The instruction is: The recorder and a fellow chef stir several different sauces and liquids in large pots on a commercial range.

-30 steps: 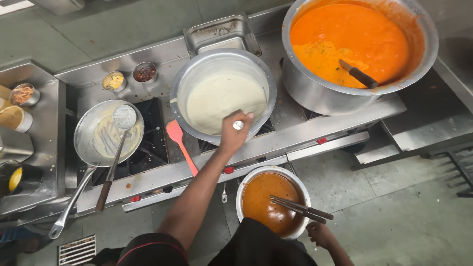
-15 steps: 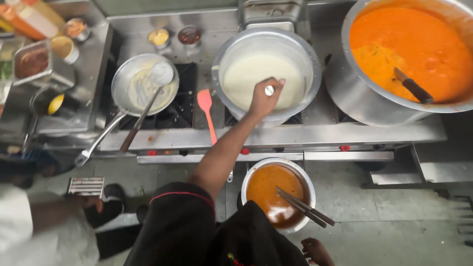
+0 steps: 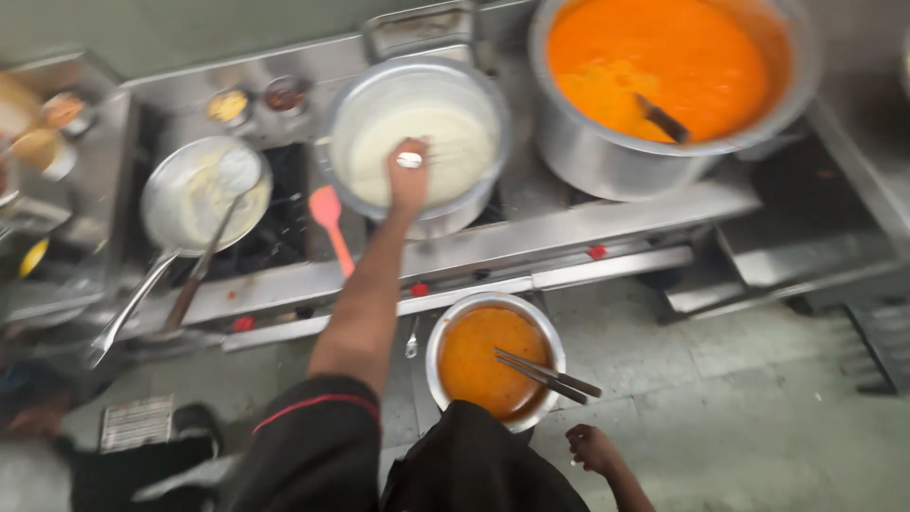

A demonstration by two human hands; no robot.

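Shiny steel pot [image 3: 474, 204] w/ smooth white batter [image 3: 422, 152]; brushed-metal stove [image 3: 588, 228].
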